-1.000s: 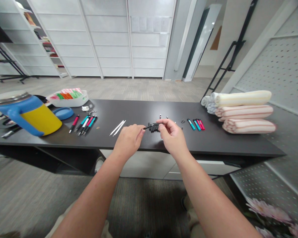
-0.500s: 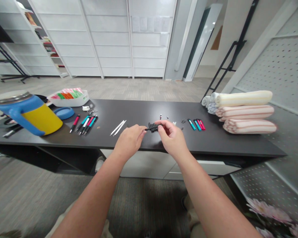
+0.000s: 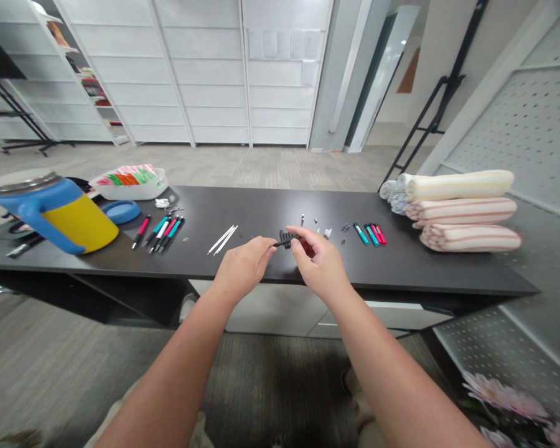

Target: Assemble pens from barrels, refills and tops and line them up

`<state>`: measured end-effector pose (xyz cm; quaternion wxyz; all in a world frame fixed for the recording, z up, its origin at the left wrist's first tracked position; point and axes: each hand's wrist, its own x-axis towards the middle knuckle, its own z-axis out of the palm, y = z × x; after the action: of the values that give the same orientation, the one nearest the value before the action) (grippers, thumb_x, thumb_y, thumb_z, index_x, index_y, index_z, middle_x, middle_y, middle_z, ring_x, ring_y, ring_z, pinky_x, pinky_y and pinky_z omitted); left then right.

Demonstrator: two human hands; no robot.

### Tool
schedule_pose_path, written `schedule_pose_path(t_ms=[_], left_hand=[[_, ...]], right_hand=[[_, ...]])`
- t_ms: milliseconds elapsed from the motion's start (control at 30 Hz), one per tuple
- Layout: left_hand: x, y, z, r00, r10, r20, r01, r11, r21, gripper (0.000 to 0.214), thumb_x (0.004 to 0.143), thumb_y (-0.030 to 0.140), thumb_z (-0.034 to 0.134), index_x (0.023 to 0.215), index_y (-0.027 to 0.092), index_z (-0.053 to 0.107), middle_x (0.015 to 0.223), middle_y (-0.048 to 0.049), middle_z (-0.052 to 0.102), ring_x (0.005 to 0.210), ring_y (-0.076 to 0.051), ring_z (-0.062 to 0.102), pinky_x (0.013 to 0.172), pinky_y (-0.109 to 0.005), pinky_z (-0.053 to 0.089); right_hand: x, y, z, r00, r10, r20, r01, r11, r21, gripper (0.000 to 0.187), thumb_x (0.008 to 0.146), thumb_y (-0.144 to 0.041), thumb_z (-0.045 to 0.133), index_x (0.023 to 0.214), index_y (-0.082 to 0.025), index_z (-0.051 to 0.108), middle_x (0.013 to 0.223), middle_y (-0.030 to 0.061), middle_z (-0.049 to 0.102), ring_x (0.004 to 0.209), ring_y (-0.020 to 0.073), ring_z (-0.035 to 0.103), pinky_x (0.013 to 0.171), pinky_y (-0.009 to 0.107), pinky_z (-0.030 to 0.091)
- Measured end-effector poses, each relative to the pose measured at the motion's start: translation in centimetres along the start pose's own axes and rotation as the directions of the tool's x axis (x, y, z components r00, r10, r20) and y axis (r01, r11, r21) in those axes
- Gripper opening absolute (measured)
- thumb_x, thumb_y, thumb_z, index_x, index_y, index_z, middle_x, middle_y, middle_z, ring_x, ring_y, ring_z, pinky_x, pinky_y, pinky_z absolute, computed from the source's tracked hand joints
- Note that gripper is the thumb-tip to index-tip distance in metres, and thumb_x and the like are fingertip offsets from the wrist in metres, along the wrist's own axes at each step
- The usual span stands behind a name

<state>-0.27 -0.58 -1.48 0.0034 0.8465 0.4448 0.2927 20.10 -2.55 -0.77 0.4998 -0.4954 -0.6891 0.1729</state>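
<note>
A black rod point(image 3: 284, 242) is held over the near half of the table point(image 3: 256, 202), roughly midway between its left and right edges. 1 end is pinched by the left hand point(image 3: 245, 261), its fingers curled in; the other end is gripped between the thumb and fingers of the right hand point(image 3: 322, 258). Just behind the rod, black parts point(image 3: 285, 236) are clustered, partly hidden by the right hand; whether they are touched by the rod cannot be told. Beyond the right hand, toward the far edge, small metal bits point(image 3: 302, 219) are scattered. Farther right, 2 teal tubes point(image 3: 360, 234) and 2 red tubes point(image 3: 381, 234) are laid near one another. To the left of the left hand, white sticks point(image 3: 223, 239) are laid slantwise. Nearer the left edge, pens point(image 3: 168, 234) are grouped, with a red pen point(image 3: 140, 232) set beside them. Toward the far left corner, packets point(image 3: 126, 177) are held in a white basket point(image 3: 155, 188); nearer the near edge, a mug point(image 3: 79, 218) is stood. By the right edge, rolled towels point(image 3: 466, 211) are stacked.
</note>
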Motion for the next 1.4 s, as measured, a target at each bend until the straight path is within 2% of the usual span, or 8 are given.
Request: schedule_pose_path(t_ms=[267,500,600,700,800,933,1067,1400], left_hand=[[0.0,-0.3,0.3,1.000,-0.021,0.005,0.021,1.000,-0.018,0.032,0.111,0.036,0.041,0.126,0.021,0.065,0.118,-0.0062,0.077,0.098,-0.022,0.076,0.082,-0.031,0.055],[0.0,-0.5,0.4,1.000,-0.017,0.006,0.017,0.999,-0.049,0.032,0.111,0.036,0.040,0.124,0.021,0.065,0.116,-0.0072,0.076,0.099,-0.022,0.075,0.084,-0.031,0.056],[0.2,-0.5,0.2,1.000,-0.009,0.013,0.010,0.996,-0.090,0.031,0.110,0.037,0.043,0.126,0.021,0.064,0.120,-0.0082,0.075,0.104,-0.023,0.073,0.088,-0.033,0.056],[0.3,-0.5,0.0,0.999,-0.029,0.035,0.033,0.993,-0.116,0.030,0.108,0.038,0.047,0.128,0.020,0.062,0.119,-0.0092,0.074,0.104,-0.024,0.073,0.089,-0.035,0.055],[0.3,-0.5,-0.1,0.997,-0.047,0.062,0.054,0.993,-0.108,0.028,0.109,0.036,0.045,0.122,0.020,0.063,0.112,-0.0090,0.074,0.099,-0.025,0.072,0.086,-0.036,0.054],[0.3,-0.7,0.1,0.996,0.000,0.089,0.010,0.994,-0.107,0.028,0.110,0.036,0.042,0.116,0.020,0.064,0.107,-0.0080,0.073,0.098,-0.024,0.070,0.087,-0.036,0.053],[0.3,-0.7,0.3,0.998,0.028,0.061,-0.022,0.995,-0.093,0.030,0.110,0.038,0.043,0.120,0.021,0.066,0.111,-0.0075,0.074,0.102,-0.024,0.071,0.090,-0.035,0.054],[0.2,-0.7,0.3,0.999,0.023,0.041,-0.021,0.999,-0.050,0.033,0.110,0.040,0.044,0.125,0.023,0.068,0.114,-0.0070,0.076,0.104,-0.022,0.073,0.089,-0.032,0.056]], right_hand=[[-0.3,0.5,0.8,0.999,-0.037,0.033,0.037,0.999,0.012,0.047,0.101,-0.030,0.054,0.147,-0.022,0.063,0.098,0.0065,0.076,0.080,0.0212,0.067,0.080,0.039,0.057],[-0.2,0.3,1.0,0.997,-0.044,0.063,0.044,0.999,0.005,0.051,0.100,-0.028,0.055,0.150,-0.023,0.060,0.093,0.0044,0.071,0.074,0.0186,0.062,0.075,0.037,0.055],[0.2,0.5,0.3,0.995,-0.057,0.085,0.055,0.998,0.034,0.045,0.101,-0.031,0.056,0.144,-0.025,0.064,0.100,0.0060,0.068,0.075,0.0174,0.061,0.069,0.034,0.054],[0.8,1.0,-1.0,1.000,-0.012,0.012,0.010,0.993,0.121,0.033,0.102,-0.037,0.056,0.130,-0.026,0.069,0.111,0.0077,0.065,0.080,0.0171,0.062,0.065,0.032,0.053],[1.3,1.4,-2.5,0.997,0.061,-0.046,-0.050,0.975,0.218,0.025,0.098,-0.038,0.063,0.120,-0.026,0.064,0.108,0.0064,0.069,0.082,0.0176,0.063,0.068,0.032,0.053],[1.6,1.3,-3.8,0.998,0.066,0.009,-0.066,0.958,0.278,0.029,0.093,-0.035,0.072,0.114,-0.026,0.055,0.105,0.0046,0.072,0.083,0.0176,0.065,0.071,0.032,0.051],[1.6,0.9,-4.2,0.995,0.050,0.088,-0.073,0.954,0.291,0.032,0.091,-0.036,0.074,0.108,-0.027,0.049,0.100,0.0023,0.075,0.072,0.0150,0.061,0.067,0.031,0.047],[1.6,0.5,-4.6,0.987,0.086,0.134,-0.121,0.953,0.279,0.037,0.087,-0.037,0.077,0.096,-0.027,0.042,0.098,0.0020,0.077,0.064,0.0134,0.057,0.065,0.032,0.045]])
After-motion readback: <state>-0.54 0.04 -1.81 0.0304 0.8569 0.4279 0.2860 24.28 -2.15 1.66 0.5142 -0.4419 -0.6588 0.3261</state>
